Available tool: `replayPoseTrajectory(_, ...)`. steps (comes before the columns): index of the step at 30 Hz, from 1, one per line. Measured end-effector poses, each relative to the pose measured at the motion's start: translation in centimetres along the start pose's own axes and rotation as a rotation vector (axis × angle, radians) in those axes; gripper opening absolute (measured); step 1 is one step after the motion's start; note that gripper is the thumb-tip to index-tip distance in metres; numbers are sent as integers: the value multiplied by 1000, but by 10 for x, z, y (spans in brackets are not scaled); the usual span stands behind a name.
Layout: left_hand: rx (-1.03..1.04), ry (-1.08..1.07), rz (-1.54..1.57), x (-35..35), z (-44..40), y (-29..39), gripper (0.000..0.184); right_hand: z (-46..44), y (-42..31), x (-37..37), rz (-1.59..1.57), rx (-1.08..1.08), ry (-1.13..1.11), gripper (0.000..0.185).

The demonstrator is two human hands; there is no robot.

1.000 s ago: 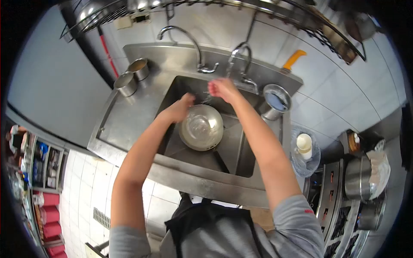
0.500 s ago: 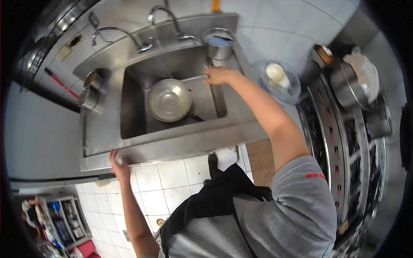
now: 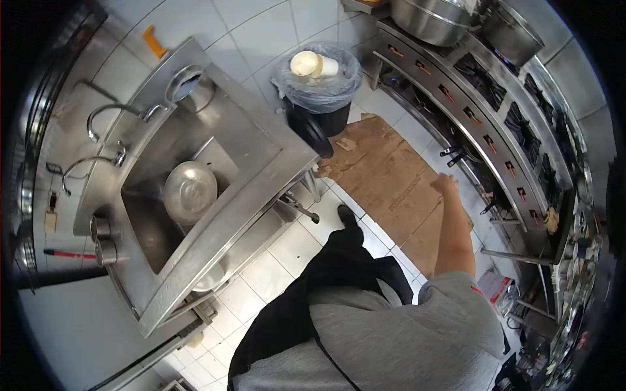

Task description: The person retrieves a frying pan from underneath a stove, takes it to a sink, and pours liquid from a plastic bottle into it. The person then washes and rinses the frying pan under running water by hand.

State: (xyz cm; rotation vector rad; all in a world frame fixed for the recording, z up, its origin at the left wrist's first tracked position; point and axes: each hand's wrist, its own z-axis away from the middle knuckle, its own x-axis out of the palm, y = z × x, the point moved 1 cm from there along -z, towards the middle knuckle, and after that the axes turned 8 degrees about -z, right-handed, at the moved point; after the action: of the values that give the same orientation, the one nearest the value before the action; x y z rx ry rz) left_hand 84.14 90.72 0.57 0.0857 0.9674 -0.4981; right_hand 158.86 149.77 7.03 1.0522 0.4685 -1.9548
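My right hand (image 3: pixel 445 184) hangs over the brown cardboard (image 3: pixel 385 173) on the floor, to the left of the stove. Its fingers look loosely apart, and nothing shows in them. My left hand is out of view. To my left is the steel sink (image 3: pixel 244 127). In its basin rests a round metal pan (image 3: pixel 190 193), apart from both hands. A metal pot (image 3: pixel 195 91) stands on the sink's far corner, with something bluish inside.
A black bin (image 3: pixel 329 122) with a clear liner holds white cups (image 3: pixel 316 64) beyond the sink. On the right runs a stove (image 3: pixel 450 98) with large pots (image 3: pixel 433 19). Two faucets (image 3: pixel 120 111) and small metal containers (image 3: pixel 104 251) line the sink.
My view and body have turned right, away from the sink. My right hand has left the sink's edge and is over the cardboard; my left hand has gone from view.
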Motion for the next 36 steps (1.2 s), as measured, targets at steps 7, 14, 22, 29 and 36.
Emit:
replayPoseTrajectory(7, -101, 805, 37, -233, -19, 182, 52, -56, 54, 57, -251, 104, -77, 56)
replayPoseTrajectory(14, 593, 1047, 68, -309, 42, 483, 44, -130, 22, 48, -247, 4, -146, 56)
replayPoseTrajectory(22, 702, 765, 206, -254, 101, 613, 49, -206, -9, 28, -14, -193, -308, 53)
replayPoseTrajectory(29, 686, 775, 254, -256, 97, 621, 47, -206, -147, -7, 46, -516, -253, 45)
replayPoseTrajectory(36, 689, 737, 457, -258, 94, 621, 37, -184, -329, 91, 64, -1220, -360, 27)
